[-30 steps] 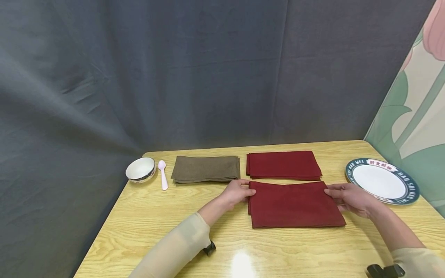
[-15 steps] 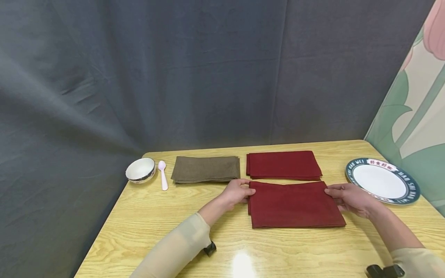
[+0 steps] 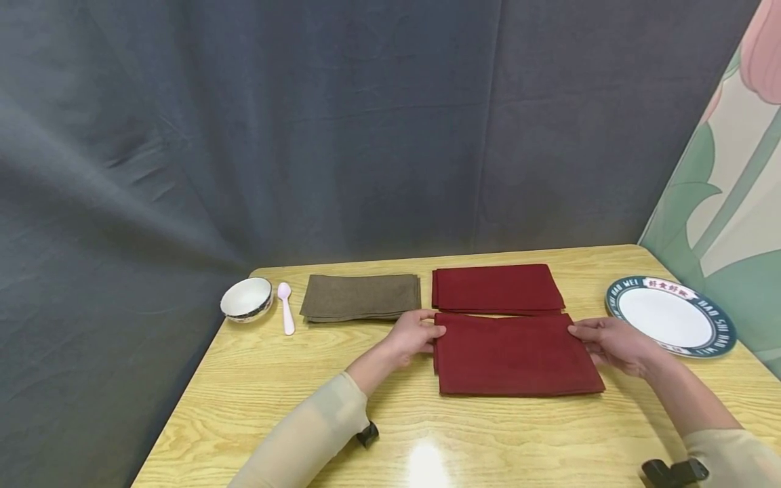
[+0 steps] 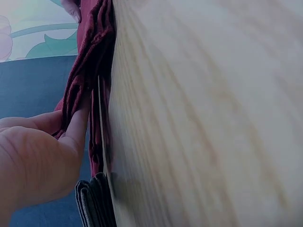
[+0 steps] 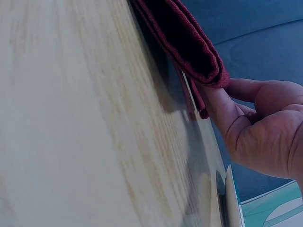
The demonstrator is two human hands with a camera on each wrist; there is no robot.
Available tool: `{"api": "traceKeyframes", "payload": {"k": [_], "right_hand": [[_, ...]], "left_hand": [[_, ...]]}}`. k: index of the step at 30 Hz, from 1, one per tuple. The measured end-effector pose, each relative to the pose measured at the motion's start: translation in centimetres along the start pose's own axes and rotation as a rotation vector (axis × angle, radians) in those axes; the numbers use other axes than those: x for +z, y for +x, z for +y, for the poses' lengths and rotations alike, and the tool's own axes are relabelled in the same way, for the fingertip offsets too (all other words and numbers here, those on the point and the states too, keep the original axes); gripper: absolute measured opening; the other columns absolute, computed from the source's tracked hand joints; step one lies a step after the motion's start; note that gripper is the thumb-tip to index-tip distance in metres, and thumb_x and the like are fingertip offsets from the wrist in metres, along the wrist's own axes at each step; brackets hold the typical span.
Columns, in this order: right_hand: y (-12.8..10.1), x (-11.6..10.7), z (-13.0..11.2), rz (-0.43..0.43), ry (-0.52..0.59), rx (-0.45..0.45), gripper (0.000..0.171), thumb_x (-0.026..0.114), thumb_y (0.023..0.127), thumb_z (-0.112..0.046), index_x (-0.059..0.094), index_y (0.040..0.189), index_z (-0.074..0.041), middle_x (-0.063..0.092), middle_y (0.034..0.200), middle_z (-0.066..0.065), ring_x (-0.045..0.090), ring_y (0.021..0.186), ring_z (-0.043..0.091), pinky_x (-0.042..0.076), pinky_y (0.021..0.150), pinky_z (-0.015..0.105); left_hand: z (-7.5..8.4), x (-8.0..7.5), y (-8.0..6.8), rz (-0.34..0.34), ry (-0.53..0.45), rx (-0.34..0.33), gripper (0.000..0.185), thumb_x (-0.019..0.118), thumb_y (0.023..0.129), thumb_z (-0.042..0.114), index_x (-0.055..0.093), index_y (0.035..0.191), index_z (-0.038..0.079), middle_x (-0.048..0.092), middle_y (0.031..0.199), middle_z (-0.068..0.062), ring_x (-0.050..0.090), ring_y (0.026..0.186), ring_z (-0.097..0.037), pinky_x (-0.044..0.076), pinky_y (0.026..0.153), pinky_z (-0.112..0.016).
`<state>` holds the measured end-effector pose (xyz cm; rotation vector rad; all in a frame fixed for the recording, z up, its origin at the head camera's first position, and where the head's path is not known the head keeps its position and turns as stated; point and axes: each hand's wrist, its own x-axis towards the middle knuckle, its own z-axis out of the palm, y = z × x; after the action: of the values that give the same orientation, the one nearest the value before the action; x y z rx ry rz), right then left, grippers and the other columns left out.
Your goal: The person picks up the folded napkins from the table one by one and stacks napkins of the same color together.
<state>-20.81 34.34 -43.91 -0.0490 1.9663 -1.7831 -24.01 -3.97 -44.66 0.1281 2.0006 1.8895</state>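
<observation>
Both hands hold a folded dark red cloth napkin (image 3: 518,356) by its two far corners. My left hand (image 3: 413,339) pinches the left corner, thumb on top and fingers beneath. At the opposite corner, my right hand (image 3: 616,346) pinches in the same way. Stacked layers of the cloth (image 5: 189,38) show in the right wrist view, with a gap between its underside and the tabletop (image 5: 71,118). A second folded red napkin (image 3: 497,286) lies just behind, its front edge close to the held one. Beside it on the left is a folded brown napkin (image 3: 361,297).
A white bowl (image 3: 247,295) with a patterned outside stands at the back left corner, next to a pale pink spoon (image 3: 287,308). Behind the right hand lies a white plate (image 3: 724,335) with a lettered dark rim. A dark curtain (image 3: 366,135) hangs behind the table.
Both hands have shifted the held napkin slightly away from me, toward the red one behind. Its far edge sags less than before. The other things stay in place.
</observation>
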Motion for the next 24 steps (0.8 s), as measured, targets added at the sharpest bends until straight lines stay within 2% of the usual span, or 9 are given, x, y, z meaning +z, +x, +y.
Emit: {"api": "traceKeyframes", "payload": {"k": [5,13,19,24], "right_hand": [[0.1,-0.1,-0.4,0.005,0.023,-0.012,0.024,0.049,0.108,-0.012,0.060,0.119,0.006,0.074,0.099,0.005,0.073,0.090,0.020,0.060,0.079,0.038],[0.7,-0.1,-1.0,0.022,0.004,-0.039,0.046,0.047,0.109,-0.013,0.040,0.136,0.024,0.074,0.101,0.002,0.073,0.092,0.018,0.060,0.080,0.037],[1.3,0.1,-1.2,0.066,0.019,-0.038,0.040,0.048,0.109,-0.013,0.045,0.134,0.018,0.073,0.098,0.000,0.073,0.089,0.016,0.060,0.078,0.036],[1.7,0.2,-1.8,0.095,0.001,-0.035,0.050,0.050,0.109,-0.016,0.037,0.139,0.022,0.073,0.098,-0.001,0.072,0.089,0.015,0.060,0.079,0.036]], "left_hand": [[0.1,-0.3,0.2,0.003,0.002,0.005,0.041,0.063,0.099,0.002,0.055,0.139,-0.003,0.073,0.102,-0.012,0.069,0.084,-0.018,0.060,0.076,-0.036],[0.5,-0.9,0.6,0.011,-0.053,0.013,0.029,0.063,0.098,0.000,0.062,0.128,-0.004,0.072,0.096,-0.012,0.070,0.080,-0.017,0.060,0.079,-0.037],[1.0,-1.2,1.1,0.008,-0.067,0.013,0.029,0.062,0.099,0.000,0.061,0.128,-0.005,0.072,0.095,-0.011,0.070,0.081,-0.018,0.059,0.081,-0.036],[1.3,-1.5,1.4,0.019,-0.066,0.015,0.030,0.062,0.100,0.001,0.061,0.129,-0.005,0.072,0.100,-0.012,0.071,0.085,-0.019,0.059,0.083,-0.037]]}}
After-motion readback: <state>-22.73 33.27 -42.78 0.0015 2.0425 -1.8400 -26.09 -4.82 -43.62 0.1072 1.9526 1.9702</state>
